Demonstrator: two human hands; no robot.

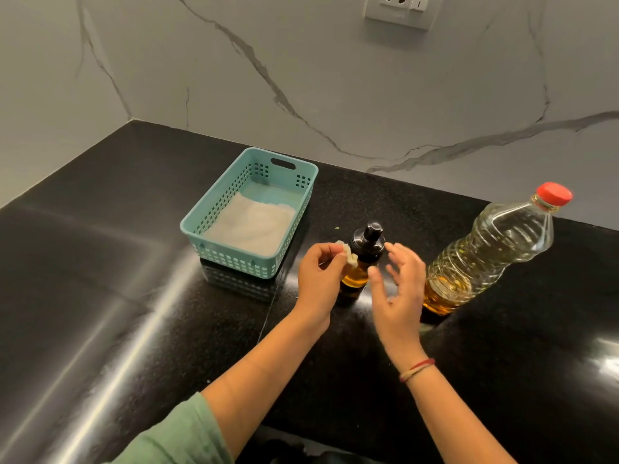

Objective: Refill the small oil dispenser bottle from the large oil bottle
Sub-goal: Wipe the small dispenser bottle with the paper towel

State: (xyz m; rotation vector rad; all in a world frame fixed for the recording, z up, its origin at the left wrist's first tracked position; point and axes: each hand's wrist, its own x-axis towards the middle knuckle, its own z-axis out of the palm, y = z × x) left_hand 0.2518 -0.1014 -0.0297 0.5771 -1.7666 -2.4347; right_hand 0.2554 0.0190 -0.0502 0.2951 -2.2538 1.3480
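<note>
- Hazard 1: the small oil dispenser bottle (355,276) stands upright on the black countertop (134,296) with its black pump cap (368,241) on. It looks narrow and top-heavy, so I judge that a knock from either of my hands could tip it.
- Hazard 2: the large oil bottle (485,252), with its red cap (554,194) on, stands just beside my right hand (402,289). An outward sweep of that hand could topple it. Pouring from so bulky a bottle into a narrow neck is likely to spill.
- Left hand (318,279): the fingers are curled, pinching a small whitish scrap (346,254) at the dispenser's left shoulder. I cannot tell whether the scrap touches the glass.
- Right hand: the fingers are spread and relaxed and hold nothing. The fingertips (392,246) are near the pump cap but apart from it.
- Position: the dispenser lies between my two hands, with the teal basket (231,259), which holds a white cloth (251,226), off to its left.
</note>
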